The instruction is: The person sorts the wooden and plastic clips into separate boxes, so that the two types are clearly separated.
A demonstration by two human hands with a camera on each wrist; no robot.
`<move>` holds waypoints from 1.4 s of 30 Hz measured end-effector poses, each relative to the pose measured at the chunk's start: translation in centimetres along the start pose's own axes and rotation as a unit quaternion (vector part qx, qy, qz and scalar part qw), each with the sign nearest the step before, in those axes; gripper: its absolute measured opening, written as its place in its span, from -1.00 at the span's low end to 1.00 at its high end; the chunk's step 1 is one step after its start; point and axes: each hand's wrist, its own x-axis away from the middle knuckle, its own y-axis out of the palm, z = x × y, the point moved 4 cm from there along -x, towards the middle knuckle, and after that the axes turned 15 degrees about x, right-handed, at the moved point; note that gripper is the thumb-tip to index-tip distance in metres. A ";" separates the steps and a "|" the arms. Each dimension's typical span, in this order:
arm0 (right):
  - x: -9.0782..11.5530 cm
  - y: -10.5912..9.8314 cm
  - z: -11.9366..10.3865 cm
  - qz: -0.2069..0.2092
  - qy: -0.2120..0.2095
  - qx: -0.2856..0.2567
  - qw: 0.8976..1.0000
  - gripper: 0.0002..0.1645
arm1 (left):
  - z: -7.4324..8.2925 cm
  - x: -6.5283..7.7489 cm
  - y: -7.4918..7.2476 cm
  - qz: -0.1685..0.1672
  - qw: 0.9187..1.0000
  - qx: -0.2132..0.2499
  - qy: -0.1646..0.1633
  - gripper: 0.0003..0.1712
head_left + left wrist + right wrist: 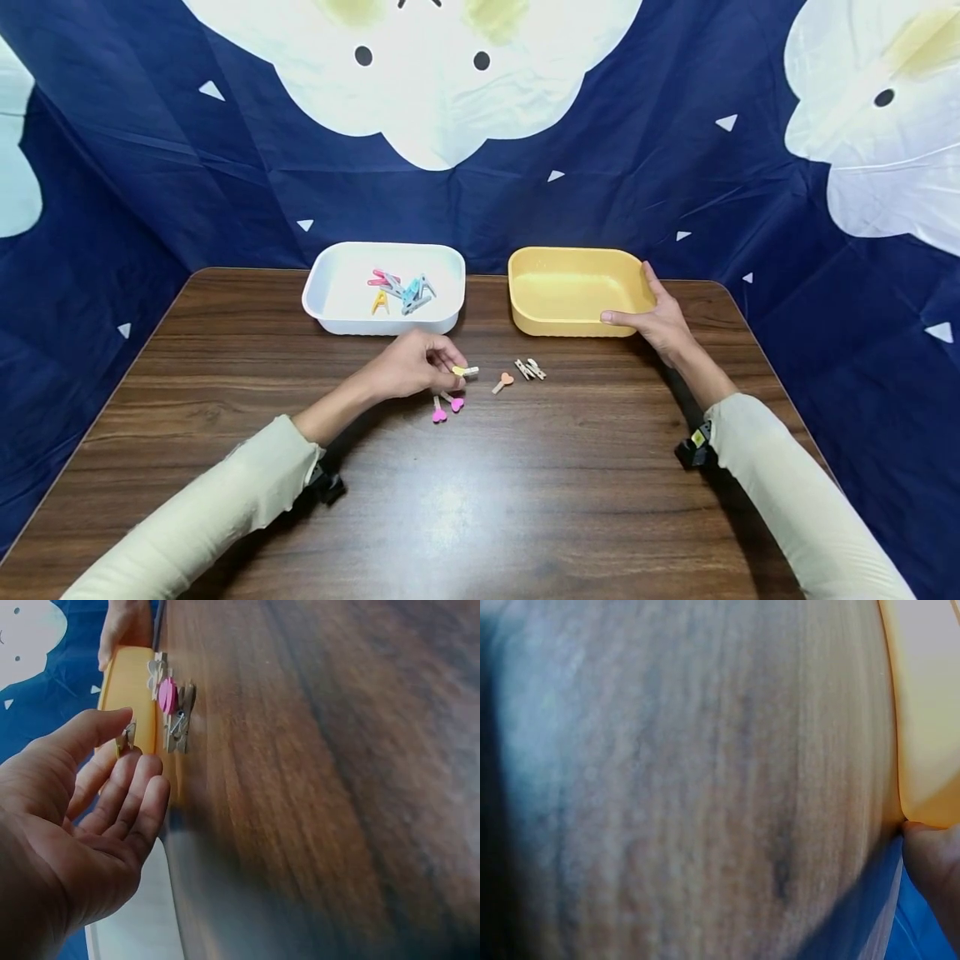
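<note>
My left hand (412, 365) pinches a small wooden clothespin with a yellow top (470, 372) between thumb and fingertips, just above the table; the left wrist view shows the same clothespin (126, 739) end-on. Below that hand lie two clothespins with pink hearts (439, 415). One with an orange heart (507, 379) rests to the right, and beyond it are small pale wooden clothespins (528, 369). At the right, my right hand (663, 321) grips the corner of a yellow bin (562, 327), thumb on its front rim. Only the thumb (934, 855) shows in the right wrist view.
A white bin (375, 327) stands left of the yellow one, holding several plastic clothespins (411, 292) in pink, blue, grey and yellow. Both bins sit near the back edge of the brown wooden table (525, 500). A dark blue patterned cloth (480, 208) hangs behind.
</note>
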 end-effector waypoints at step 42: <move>0.1 -0.1 -0.2 -0.007 0.009 0.003 1.000 0.68 | 2.7 -1.7 1.2 0.018 1.000 0.001 -0.005 -0.79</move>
